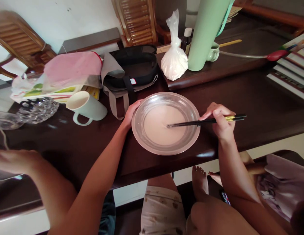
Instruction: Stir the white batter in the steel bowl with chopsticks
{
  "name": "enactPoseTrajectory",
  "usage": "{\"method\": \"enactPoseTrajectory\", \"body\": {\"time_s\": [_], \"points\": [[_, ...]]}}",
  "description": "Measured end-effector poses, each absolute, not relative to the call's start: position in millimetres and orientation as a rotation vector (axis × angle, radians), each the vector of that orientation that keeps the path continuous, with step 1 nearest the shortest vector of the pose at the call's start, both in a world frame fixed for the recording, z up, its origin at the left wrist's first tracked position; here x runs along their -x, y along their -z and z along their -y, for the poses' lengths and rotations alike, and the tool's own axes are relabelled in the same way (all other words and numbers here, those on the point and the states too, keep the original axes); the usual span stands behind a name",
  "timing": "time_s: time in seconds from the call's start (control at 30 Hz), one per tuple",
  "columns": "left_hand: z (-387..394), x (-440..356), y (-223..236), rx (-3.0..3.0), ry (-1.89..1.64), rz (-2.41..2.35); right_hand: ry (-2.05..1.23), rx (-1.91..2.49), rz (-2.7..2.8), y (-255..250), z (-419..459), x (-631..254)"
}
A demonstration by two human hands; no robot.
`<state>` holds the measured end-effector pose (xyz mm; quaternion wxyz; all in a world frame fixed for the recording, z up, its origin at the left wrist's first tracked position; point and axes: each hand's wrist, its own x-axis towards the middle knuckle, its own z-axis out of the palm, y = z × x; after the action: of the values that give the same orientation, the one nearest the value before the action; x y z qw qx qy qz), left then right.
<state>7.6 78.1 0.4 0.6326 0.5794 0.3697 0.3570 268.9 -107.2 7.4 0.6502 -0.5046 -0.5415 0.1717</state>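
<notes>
A wide metal bowl (191,104) stands near the table's front edge, holding a pale, milky batter-like liquid (161,135). My left hand (132,112) grips the bowl's left rim; most of its fingers are hidden behind the side. Closed around a pair of black chopsticks (191,123) with gold bands is my right hand (222,120), just right of the bowl. The chopstick tips dip into the liquid near its middle, and their shafts cross the right rim.
A pale mug (93,107) and a glass dish (39,111) stand left. Behind are a black-grey bag (132,68), a tied bag of white powder (175,62) and a tall green flask (206,36). Books (291,78) lie right. Another person's arm (44,173) reaches in left; someone sits right.
</notes>
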Motion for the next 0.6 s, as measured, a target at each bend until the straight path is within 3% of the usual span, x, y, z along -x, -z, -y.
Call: {"method": "enactPoseTrajectory", "body": {"time_s": [0.47,0.6], "points": [[-79.8,-8.0,0.7,-1.308,-0.831,-0.839,-0.461,1.162,1.397,-6.2,106.4,-269.3],[-78.3,-7.7,0.1,-1.309,-0.827,-0.837,-0.387,1.073,1.209,-5.3,105.5,-270.2]]}}
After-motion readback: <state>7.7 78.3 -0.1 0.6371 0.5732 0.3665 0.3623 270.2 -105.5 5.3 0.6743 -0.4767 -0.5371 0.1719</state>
